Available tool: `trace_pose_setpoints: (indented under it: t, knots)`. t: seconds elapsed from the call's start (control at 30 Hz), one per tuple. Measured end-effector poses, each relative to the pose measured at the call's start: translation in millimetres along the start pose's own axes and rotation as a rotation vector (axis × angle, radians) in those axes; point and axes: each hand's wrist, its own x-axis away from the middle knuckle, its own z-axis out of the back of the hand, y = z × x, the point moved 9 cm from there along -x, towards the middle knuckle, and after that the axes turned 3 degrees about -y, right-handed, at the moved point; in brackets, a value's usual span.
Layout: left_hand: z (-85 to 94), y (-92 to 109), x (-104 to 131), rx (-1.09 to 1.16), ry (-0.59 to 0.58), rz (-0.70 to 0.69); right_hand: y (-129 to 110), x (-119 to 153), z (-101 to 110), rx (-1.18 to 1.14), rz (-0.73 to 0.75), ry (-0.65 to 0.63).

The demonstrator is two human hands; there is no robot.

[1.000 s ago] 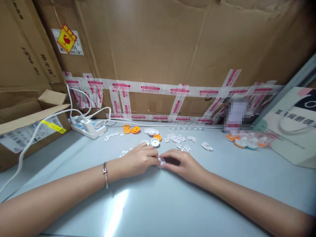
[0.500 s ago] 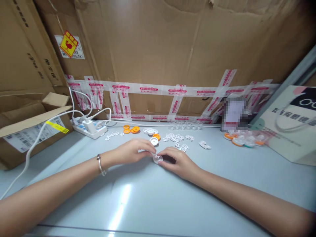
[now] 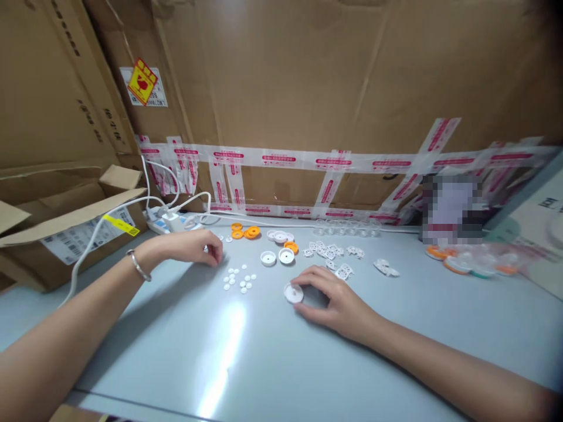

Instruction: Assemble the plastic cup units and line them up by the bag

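Pinched at its edge between thumb and fingers of my right hand [image 3: 334, 298] is a small round white plastic piece [image 3: 293, 293] with a raised bit at its centre, resting on the table. My left hand [image 3: 200, 248] is over the table at the left, its fingers curled down beside a few small white stemmed pieces [image 3: 228, 238]; what its fingertips hold, if anything, is hidden. Several little white discs [image 3: 243, 284] lie scattered between my hands. Beyond them sit two white cups with centre holes, one cup [image 3: 268, 258] left of the other cup [image 3: 286, 256].
Orange rings [image 3: 251, 232], white lattice pieces [image 3: 326, 250] and a row of clear cups [image 3: 347, 228] lie along the back. Assembled clear-topped pieces [image 3: 475, 261] stand at the right. A power strip [image 3: 173, 221] and an open carton [image 3: 83, 228] are at the left.
My left hand has left the round piece and moved left towards the small stemmed pieces, uncovering the little discs. My right hand still holds the round piece. The view has turned slightly left.
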Motion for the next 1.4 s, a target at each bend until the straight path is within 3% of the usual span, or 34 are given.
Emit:
trace_pose_setpoints:
  t: [0.33,0.73,0.83,0.97,1.1,1.23,1.4]
  knots:
    - [-12.4,-11.0,-9.3,0.085,-0.058,0.002,4.2,-2.1,-4.4,0.039,-0.065,-0.046]
    - [-16.6,-14.2,-9.4,-0.009,-0.037,0.080,10.8,-14.6,-5.4,-0.029,-0.074,-0.123]
    - [-7.2,9.2,-15.0,0.005,0.041,0.045,12.3,-16.9,-3.1,-0.029,-0.058,-0.107]
    - [11.5,72.2,-29.0,0.030,0.252,-0.144,18.4,-19.6,-2.5,-0.035,-0.057,-0.079]
    - [4.5,122.6,-41.9,0.021,0.340,-0.407,22.2,-21.2,-1.2,-0.079,-0.030,-0.041]
    - [-8.1,130.7,-44.5,0.049,0.419,-0.563,24.3,-21.3,-0.4,-0.100,-0.030,-0.033]
    - [-20.3,118.9,-48.8,0.105,0.420,-0.526,26.2,-22.0,-0.8,-0.115,-0.052,-0.039]
